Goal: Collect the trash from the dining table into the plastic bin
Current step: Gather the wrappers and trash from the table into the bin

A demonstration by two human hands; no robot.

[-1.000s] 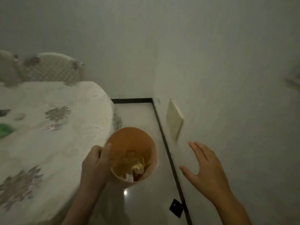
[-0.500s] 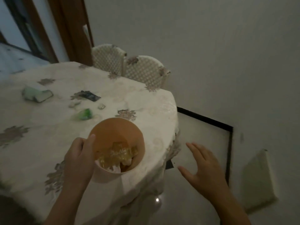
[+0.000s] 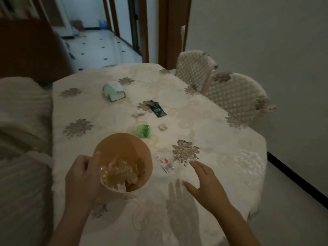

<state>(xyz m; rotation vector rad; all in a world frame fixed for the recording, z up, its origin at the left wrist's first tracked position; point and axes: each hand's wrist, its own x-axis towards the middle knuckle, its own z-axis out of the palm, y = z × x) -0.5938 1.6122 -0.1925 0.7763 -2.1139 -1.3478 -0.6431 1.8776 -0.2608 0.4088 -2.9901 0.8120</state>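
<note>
The view has swung from the floor by the wall onto the bench [image 3: 221, 132], so the scattered trash is within reach. The left hand [image 3: 83, 176] grips the orange plastic bin [image 3: 124, 150] by its rim; the right hand [image 3: 204, 183] hovers, fingers [image 3: 198, 166] spread and empty, beside a red-and-white wrapper [image 3: 165, 163].

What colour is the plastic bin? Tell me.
Orange-tan, seen in the head view: the plastic bin, gripped by the left hand.

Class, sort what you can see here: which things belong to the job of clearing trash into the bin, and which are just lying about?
Belong to the job: plastic bin, left hand, right hand, red-and-white wrapper, green wrapper, dark wrapper, small scrap.

Just lying about: tissue pack, chairs.
</note>
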